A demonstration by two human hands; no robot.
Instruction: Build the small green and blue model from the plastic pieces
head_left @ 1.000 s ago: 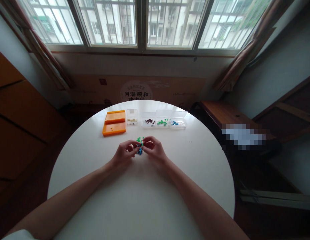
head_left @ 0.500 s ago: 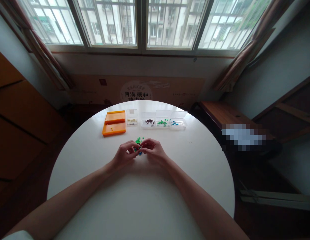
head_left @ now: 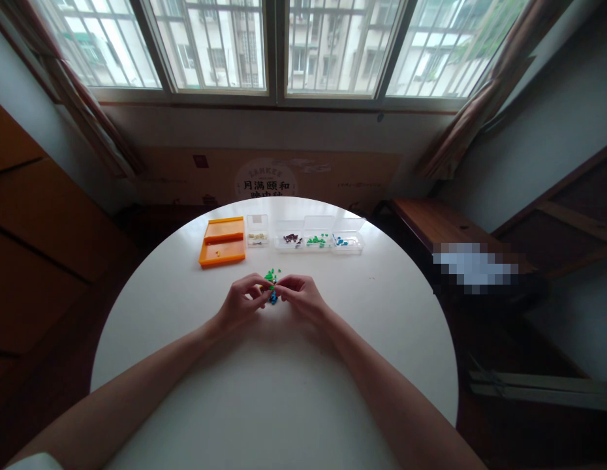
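Big bright windows [head_left: 213, 46] are far past the right grip [head_left: 302, 293]. Under it is a round white worktop [head_left: 284, 378]. A brown bench [head_left: 421, 220] stands to that grip's right.

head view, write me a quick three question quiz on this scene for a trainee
1. What lies left of the clear boxes? A: a red cup; B: an orange tray; C: a notebook
2. True or false: the left hand and right hand are close together, beside loose green pieces.
3. Fill in: the far-right box holds ___ pieces.

Key: 1 B; 2 true; 3 blue
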